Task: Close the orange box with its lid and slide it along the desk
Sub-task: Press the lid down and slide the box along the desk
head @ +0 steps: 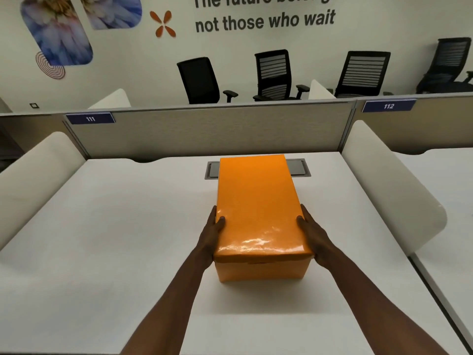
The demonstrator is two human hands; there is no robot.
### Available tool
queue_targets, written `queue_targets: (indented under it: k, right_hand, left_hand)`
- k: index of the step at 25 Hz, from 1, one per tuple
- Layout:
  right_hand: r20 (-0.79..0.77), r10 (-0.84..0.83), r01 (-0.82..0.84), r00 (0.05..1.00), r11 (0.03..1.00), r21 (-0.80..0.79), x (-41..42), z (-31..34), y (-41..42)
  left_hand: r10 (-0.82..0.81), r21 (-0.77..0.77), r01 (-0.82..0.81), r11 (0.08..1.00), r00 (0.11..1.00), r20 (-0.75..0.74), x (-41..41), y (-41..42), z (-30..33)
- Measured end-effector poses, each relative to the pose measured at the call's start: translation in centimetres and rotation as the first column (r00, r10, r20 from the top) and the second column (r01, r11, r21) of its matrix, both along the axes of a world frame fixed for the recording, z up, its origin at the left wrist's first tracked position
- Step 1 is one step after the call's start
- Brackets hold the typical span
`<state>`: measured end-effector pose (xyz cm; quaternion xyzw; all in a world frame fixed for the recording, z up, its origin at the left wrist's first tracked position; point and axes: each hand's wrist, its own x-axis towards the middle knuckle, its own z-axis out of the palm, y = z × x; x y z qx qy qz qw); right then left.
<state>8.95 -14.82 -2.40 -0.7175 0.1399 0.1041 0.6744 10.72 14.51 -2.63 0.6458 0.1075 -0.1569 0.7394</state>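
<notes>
The orange box (261,271) stands on the white tabletop (102,226), a little to the right of the middle, with its long side pointing away from the person. The lid (256,201) sits on top of the box and covers it fully; its near edge hangs slightly over the front wall of the box, and bright reflections show on the glossy surface near that edge. The far end of the box lies over a grey cable hatch (299,169) set into the tabletop, so the middle part of the hatch is hidden.

The left hand (211,234) presses on the left side of the lid, near its front corner, with the thumb laid on the top surface and the fingers down along the side. The right hand (311,233) does the same on the right side, thumb on top, fingers along the side. So the grip of each hand is closed on the lid, one from each side, and both forearms reach forward from the bottom of the view.

Behind the tabletop runs a beige partition (217,131) with a blue label (90,118) reading 111. Rounded white dividers (391,180) stand at the left and right edges of the tabletop. Beyond the partition, black office chairs (273,73) stand near a wall with printed words.
</notes>
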Motion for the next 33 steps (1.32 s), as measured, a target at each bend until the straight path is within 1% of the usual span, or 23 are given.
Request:
queue_targets:
  k: [2,4,6,9,11,13,16,18,20,24,27,29,31,33]
  right_hand:
    - [-0.007,-0.007,0.007,1.000,0.999,0.048,0.0,0.0,-0.3]
    - [-0.049,-0.043,0.049,0.998,0.988,0.149,-0.4,-0.4,-0.8]
    - [-0.062,-0.041,0.055,0.997,0.971,0.231,-0.8,-1.3,-1.2]
    - [-0.043,-0.008,0.022,0.999,0.944,0.329,-1.7,-2.4,-1.1]
    - [-0.043,-0.014,0.028,0.999,0.941,0.338,-1.9,-2.5,-1.0]
    - [-0.038,-0.011,0.023,0.999,0.945,0.326,-1.9,-2.4,-0.8]
    - [-0.038,0.036,-0.022,0.999,0.945,0.326,-1.8,-1.8,0.3]
    - [-0.037,0.063,-0.046,0.997,0.935,0.351,-1.6,-1.3,1.2]
    - [-0.018,0.097,-0.084,0.995,0.926,0.368,-1.1,-0.6,3.0]
    - [0.059,0.165,-0.175,0.984,0.913,0.369,-0.2,1.2,9.4]
    - [0.108,0.179,-0.206,0.978,0.905,0.371,1.5,2.9,16.2]
    - [0.123,0.194,-0.226,0.973,0.900,0.372,3.0,3.7,22.5]
    - [0.144,0.204,-0.244,0.968,0.895,0.374,4.6,4.3,29.1]
    - [0.151,0.226,-0.268,0.962,0.886,0.378,6.2,4.8,35.6]
  left_hand:
    - [0.012,-0.035,-0.013,0.999,1.000,-0.021,0.1,0.1,0.0]
    - [0.037,-0.083,-0.042,0.996,0.998,-0.056,-0.3,0.1,-0.4]
    - [0.087,-0.105,-0.096,0.990,0.992,-0.090,-0.9,0.2,-0.8]
    - [0.092,-0.103,-0.096,0.990,0.995,-0.041,-1.7,0.5,-1.3]
    - [0.081,-0.096,-0.083,0.992,0.996,-0.027,-2.1,0.6,-1.2]
    - [0.104,-0.100,-0.104,0.990,0.995,-0.013,-2.5,0.9,-0.6]
    - [0.232,-0.102,-0.232,0.967,0.973,-0.011,-3.6,1.7,0.5]
    - [0.300,-0.097,-0.295,0.951,0.953,0.040,-4.5,2.8,1.3]
    - [0.330,-0.094,-0.321,0.943,0.937,0.115,-5.6,4.7,2.2]
    - [0.390,-0.062,-0.387,0.920,0.887,0.247,-6.9,10.7,4.1]
    - [0.509,-0.030,-0.523,0.852,0.813,0.284,-6.2,16.4,5.7]
    - [0.622,-0.017,-0.650,0.759,0.718,0.312,-5.4,21.8,6.5]
    - [0.711,0.015,-0.748,0.664,0.637,0.298,-4.3,27.8,7.2]
    - [0.759,0.047,-0.796,0.603,0.590,0.275,-3.2,33.8,7.9]
